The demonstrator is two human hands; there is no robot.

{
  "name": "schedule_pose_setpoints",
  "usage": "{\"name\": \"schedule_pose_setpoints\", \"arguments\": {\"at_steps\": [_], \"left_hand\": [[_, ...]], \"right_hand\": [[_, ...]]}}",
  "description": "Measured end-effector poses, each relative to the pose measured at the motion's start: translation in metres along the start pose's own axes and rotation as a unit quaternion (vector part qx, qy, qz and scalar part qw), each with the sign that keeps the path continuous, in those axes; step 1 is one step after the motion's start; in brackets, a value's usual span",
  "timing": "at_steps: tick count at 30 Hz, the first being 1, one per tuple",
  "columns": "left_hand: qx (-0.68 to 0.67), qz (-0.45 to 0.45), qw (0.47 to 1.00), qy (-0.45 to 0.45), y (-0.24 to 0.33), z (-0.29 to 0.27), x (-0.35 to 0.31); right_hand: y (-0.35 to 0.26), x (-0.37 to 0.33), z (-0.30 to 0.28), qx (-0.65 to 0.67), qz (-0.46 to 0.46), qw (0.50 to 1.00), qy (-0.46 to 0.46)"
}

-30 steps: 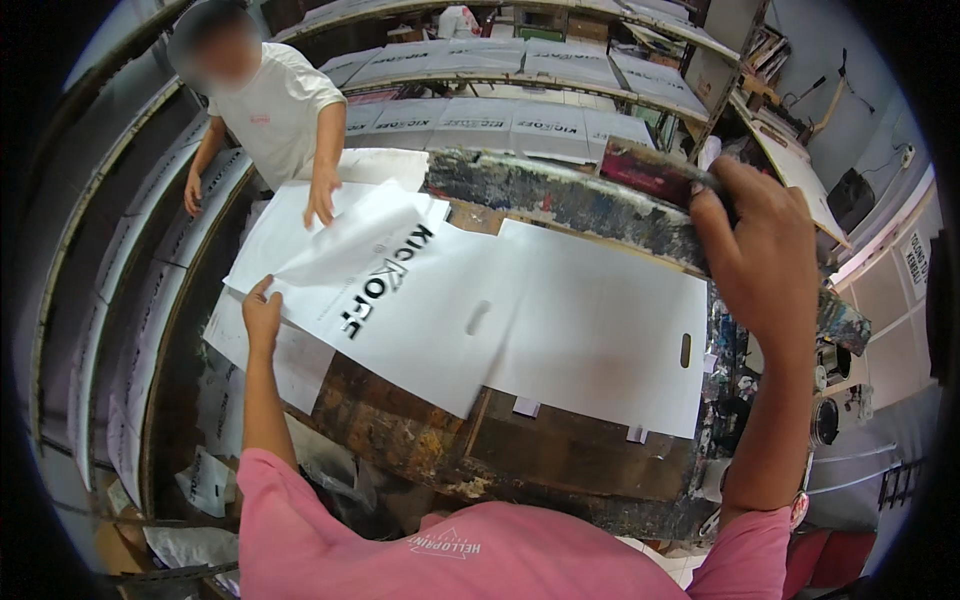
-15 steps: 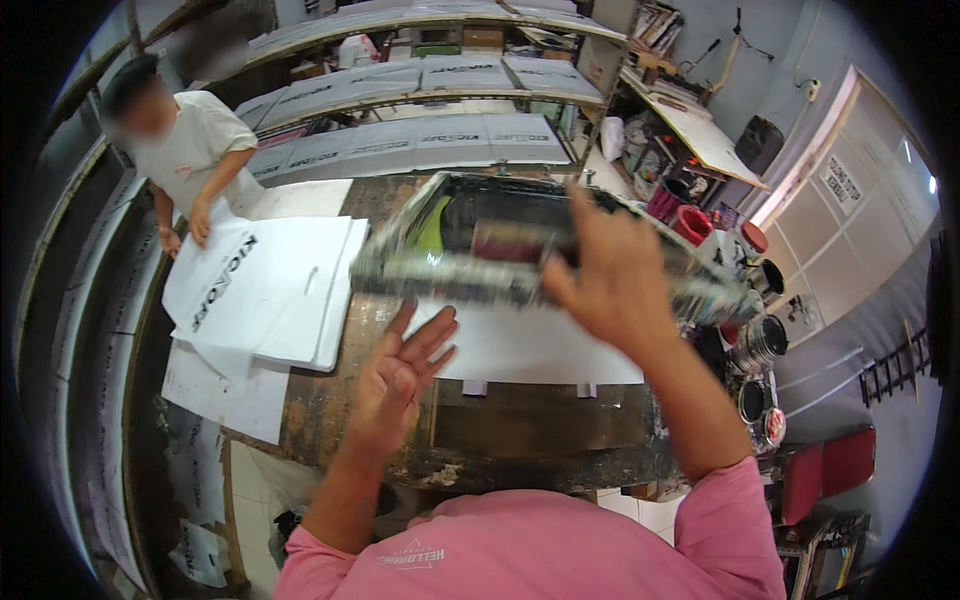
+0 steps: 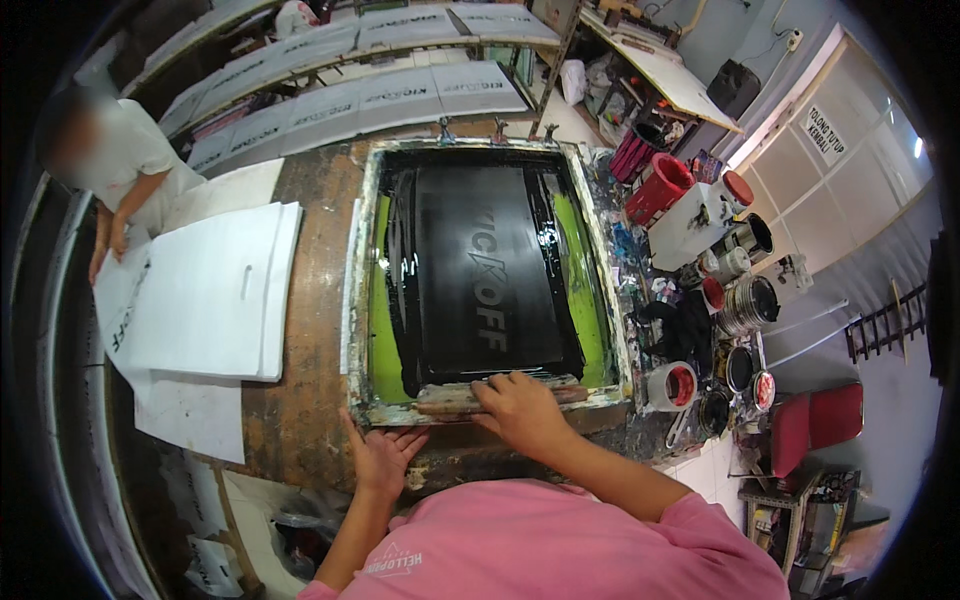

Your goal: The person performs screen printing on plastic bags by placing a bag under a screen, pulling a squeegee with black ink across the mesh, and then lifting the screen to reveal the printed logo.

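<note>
A screen-printing frame (image 3: 618, 335) lies flat on the worktable in front of me, its mesh coated with black ink (image 3: 460, 200) between green side strips. Dark lettering runs down the middle of the inked area. My right hand (image 3: 525, 410) is closed round a squeegee (image 3: 440, 399), which lies across the frame's near end. At the near left corner of the frame, my left hand (image 3: 380, 458) has its fingers stretched out and holds nothing. The edge of a white sheet (image 3: 352, 290) shows past the frame's left side; the rest is hidden.
To the left, a stack of white bags (image 3: 210, 290) lies on the worktable (image 3: 315, 330), with a co-worker's hands (image 3: 112, 240) at its far edge. Ink pots and a red bucket (image 3: 660, 187) crowd the right side. Hinge clamps (image 3: 498, 130) stand at the frame's far edge.
The frame has come down from a raised tilt to lie flat over the white sheet. My right hand has moved nearer to me, onto the squeegee. The left hand has dropped to the near corner.
</note>
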State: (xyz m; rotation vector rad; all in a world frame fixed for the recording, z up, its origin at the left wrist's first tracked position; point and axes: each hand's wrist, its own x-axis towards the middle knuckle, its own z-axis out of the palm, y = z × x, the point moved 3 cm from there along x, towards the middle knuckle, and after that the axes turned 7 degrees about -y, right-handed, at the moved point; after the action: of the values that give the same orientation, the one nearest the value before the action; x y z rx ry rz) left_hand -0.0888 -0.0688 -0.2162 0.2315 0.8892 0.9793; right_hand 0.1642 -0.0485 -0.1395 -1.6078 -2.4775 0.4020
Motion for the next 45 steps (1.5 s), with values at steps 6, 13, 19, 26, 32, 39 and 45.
{"name": "schedule_pose_setpoints", "arguments": {"at_steps": [6, 13, 19, 26, 32, 39, 45], "left_hand": [[0.001, 0.010, 0.999, 0.051, -0.006, -0.005, -0.003], [0.035, 0.003, 0.999, 0.029, -0.007, -0.008, -0.005], [0.045, 0.002, 0.998, 0.039, -0.004, -0.005, -0.003], [0.041, 0.018, 0.999, -0.001, -0.006, -0.011, 0.001], [0.020, 0.046, 0.998, -0.046, -0.010, -0.017, 0.009], [0.093, 0.107, 0.987, -0.077, 0.018, 0.009, -0.010], [0.049, 0.241, 0.894, -0.375, 0.094, 0.069, -0.037]], "right_hand": [[0.055, 0.075, 0.009, -0.036, -0.020, 0.996, 0.074], [0.136, 0.222, -0.005, -0.075, -0.037, 0.986, 0.147], [0.195, 0.311, -0.021, -0.099, -0.008, 0.984, 0.149], [0.146, 0.244, -0.062, 0.015, -0.001, 0.998, -0.058], [0.042, 0.048, -0.027, 0.068, -0.007, 0.993, -0.101], [-0.006, -0.015, -0.048, -0.067, 0.012, 0.994, 0.080], [-0.024, 0.016, -0.154, -0.125, -0.022, 0.936, 0.328]]}}
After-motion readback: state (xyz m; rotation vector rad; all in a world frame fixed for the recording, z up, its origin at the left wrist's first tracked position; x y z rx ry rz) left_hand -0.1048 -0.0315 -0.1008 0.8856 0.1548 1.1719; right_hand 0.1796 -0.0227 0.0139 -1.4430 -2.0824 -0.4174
